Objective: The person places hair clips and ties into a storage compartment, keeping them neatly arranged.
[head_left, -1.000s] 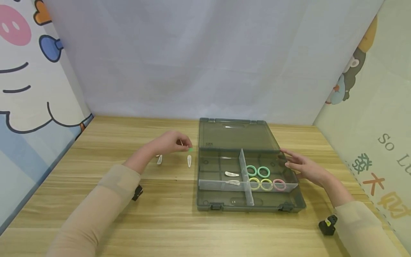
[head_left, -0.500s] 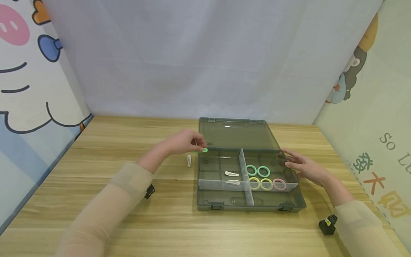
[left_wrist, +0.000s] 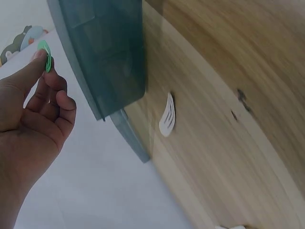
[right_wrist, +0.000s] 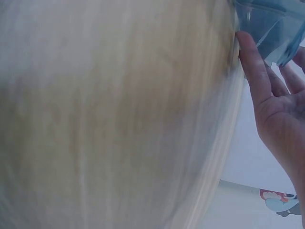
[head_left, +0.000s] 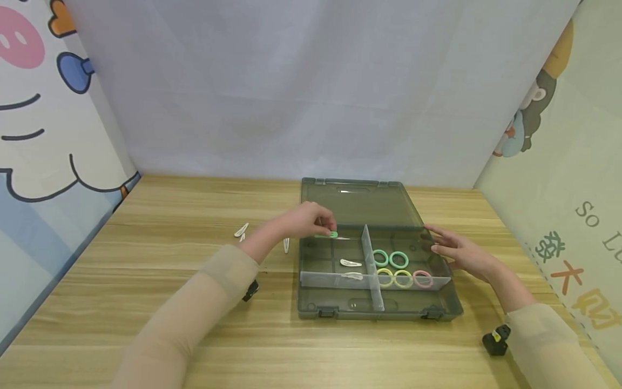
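Green hair clip (head_left: 333,234) is over the rear-left compartment of the box (head_left: 379,316), pinched between left hand (head_left: 311,221) thumb and fingertips. Head view puts it over that compartment; left wrist view shows the pinch edge-on, clip thin and flat, other fingers loosely bent. Right hand (head_left: 461,255) is at the box's right wall, fingers extended and apart, touching it. Right wrist view catches just a box corner plus streaky, blurred surface (head_left: 252,351).

Box is smoky translucent plastic, rectangular, lid (head_left: 362,202) folded back behind it. Clear crossed dividers (head_left: 320,280) inside. Right of the long divider: smooth round rings, green (head_left: 399,252), yellow (head_left: 403,270) and pink (head_left: 423,272). White clip (head_left: 350,263) lies in the rear-left compartment; second white shape at the cross divider, can't tell if clip or reflection. Left of box, loose white clips (head_left: 241,230) on wood-grain surface; left wrist view shows one up close, slotted teardrop (left_wrist: 167,115). Head view has the left arm partly covering those. Another clip is cut off at left wrist view's bottom edge.
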A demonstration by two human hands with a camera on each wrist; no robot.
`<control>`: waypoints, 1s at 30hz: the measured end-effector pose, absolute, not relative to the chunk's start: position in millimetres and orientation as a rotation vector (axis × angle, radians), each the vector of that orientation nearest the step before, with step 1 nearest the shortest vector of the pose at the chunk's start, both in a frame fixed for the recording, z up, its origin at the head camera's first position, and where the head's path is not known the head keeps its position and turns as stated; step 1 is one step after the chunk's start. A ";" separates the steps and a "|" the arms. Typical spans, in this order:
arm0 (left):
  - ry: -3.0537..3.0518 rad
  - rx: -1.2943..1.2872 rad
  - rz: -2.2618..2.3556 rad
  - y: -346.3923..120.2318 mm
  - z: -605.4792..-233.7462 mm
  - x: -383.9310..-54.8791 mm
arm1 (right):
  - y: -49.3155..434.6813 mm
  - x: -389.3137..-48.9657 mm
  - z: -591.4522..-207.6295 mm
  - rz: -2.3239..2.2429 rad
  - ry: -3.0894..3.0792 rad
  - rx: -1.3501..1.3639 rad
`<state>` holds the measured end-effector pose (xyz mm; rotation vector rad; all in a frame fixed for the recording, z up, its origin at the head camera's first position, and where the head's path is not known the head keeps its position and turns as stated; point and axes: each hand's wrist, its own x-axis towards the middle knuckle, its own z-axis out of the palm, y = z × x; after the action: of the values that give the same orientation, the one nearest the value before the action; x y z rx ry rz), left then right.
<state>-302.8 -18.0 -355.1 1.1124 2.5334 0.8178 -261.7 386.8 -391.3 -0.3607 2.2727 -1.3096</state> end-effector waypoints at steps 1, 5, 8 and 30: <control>2.525 1.120 0.824 -15.1 -356.4 -303.3 | 386.8 -261.6 -391.3 -1.309 2.274 -0.360; 2.506 1.128 0.838 -3.6 -361.7 -304.6 | 387.0 -261.3 -391.3 -1.307 2.276 -0.359; 2.502 1.138 0.815 4.6 -365.6 -305.2 | 386.7 -261.1 -391.0 -1.308 2.275 -0.359; 2.596 1.248 0.553 35.1 -386.2 -302.4 | 385.5 -259.7 -388.9 -1.308 2.269 -0.350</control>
<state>-302.4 35.1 -386.2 1.2478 2.5961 0.5534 -259.7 385.5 -388.9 -0.3504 2.2694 -1.3080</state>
